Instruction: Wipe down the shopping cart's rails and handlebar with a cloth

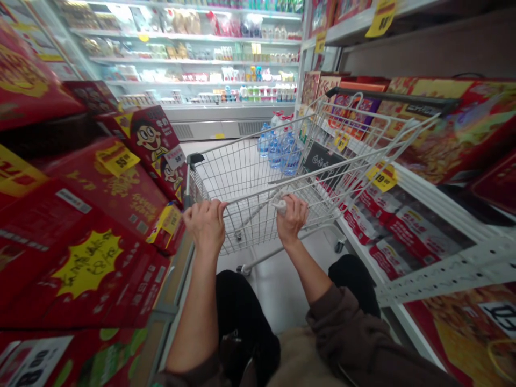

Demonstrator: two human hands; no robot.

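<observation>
A wire shopping cart point(250, 215) stands crosswise in front of me, its dark handle bar point(395, 99) at the far right end. My left hand point(206, 226) is closed over the near side's top rim, close to the dark corner piece. Further right, my right hand point(293, 217) is closed against the same wire side, holding a crumpled whitish thing point(279, 204); whether that is tissue or plastic I cannot tell. Its fingers partly hide the wires there. A dark sign panel point(322, 160) shows near the cart's handle end.
Red gift boxes point(108, 188) are stacked close on my left. Shelves with boxes point(435, 129) and packaged bottles point(419, 228) line the right. Bundled water bottles point(280, 148) stand on the floor beyond the cart, before a lit refrigerated display point(193, 115).
</observation>
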